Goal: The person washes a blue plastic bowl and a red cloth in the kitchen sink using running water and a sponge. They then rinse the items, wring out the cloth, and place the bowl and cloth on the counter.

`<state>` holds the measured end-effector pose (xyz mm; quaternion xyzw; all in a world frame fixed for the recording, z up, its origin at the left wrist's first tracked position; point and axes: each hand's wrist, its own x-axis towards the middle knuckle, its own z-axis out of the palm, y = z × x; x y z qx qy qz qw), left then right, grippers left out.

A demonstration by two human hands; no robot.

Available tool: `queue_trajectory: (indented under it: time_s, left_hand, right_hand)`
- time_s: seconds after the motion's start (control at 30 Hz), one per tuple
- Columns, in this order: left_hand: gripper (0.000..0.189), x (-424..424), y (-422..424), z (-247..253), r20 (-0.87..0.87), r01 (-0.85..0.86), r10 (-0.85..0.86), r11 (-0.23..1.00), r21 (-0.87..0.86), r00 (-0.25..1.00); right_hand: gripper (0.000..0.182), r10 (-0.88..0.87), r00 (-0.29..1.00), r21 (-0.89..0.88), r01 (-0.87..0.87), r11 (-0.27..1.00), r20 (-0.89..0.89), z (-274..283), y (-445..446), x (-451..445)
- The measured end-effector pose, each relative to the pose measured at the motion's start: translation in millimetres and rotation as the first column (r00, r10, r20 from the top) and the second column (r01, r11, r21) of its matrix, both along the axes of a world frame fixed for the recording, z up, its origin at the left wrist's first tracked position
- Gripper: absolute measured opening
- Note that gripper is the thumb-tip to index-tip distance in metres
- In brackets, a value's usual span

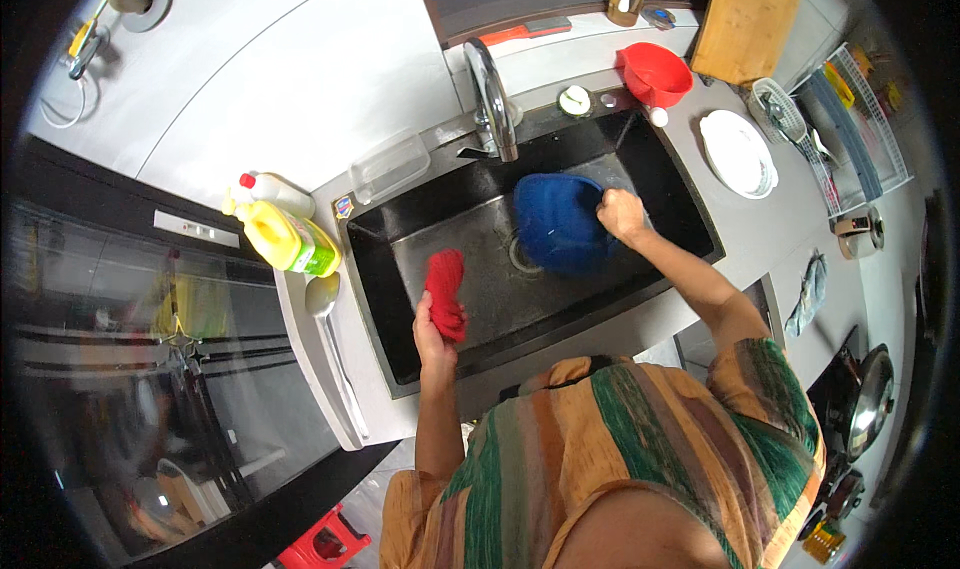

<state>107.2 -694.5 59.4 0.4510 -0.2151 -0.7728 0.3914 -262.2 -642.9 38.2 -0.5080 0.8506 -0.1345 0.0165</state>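
Over the left part of the black sink point(480, 329), my left hand point(435, 336) grips a bunched red cloth point(446, 291). My right hand point(621, 215) is closed on the rim of a blue plastic basin point(559, 228), which is tilted over the sink and partly blurred. The drain point(523, 254) shows beside the basin's left edge. A chrome faucet point(491, 108) stands behind the sink, its spout above the back edge. Whether water runs from it I cannot tell.
On the left counter stand a yellow detergent bottle point(289, 239) and a long metal ladle point(337, 351). A clear plastic tray point(388, 168) lies behind the sink. To the right are a red colander point(656, 74), white plates point(739, 154), a cutting board point(742, 25) and a wire rack point(874, 119).
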Motion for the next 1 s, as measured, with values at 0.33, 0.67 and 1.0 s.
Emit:
queue_trajectory:
  time_s: [0.33, 0.67, 1.0]
  left_hand:
    - [0.025, -18, 0, 30, 0.02, 0.088, -0.086, 0.983, -0.158, 0.996]
    - [0.014, -69, 9, 42, 0.205, 0.408, -0.372, 0.896, -0.177, 0.906]
    - [0.006, -68, -17, 73, -0.056, 0.353, -0.381, 0.894, -0.278, 0.923]
  right_hand:
    - [0.025, -0.461, 0.309, 0.4, 0.242, 0.884, 0.832, -93, 11, 58]
    - [0.035, 0.171, -0.179, -0.18, -0.033, 0.983, 0.969, 54, 28, 114]
    - [0.021, 0.365, 0.91, -0.347, -0.284, 0.894, 0.195, 113, 56, 68]
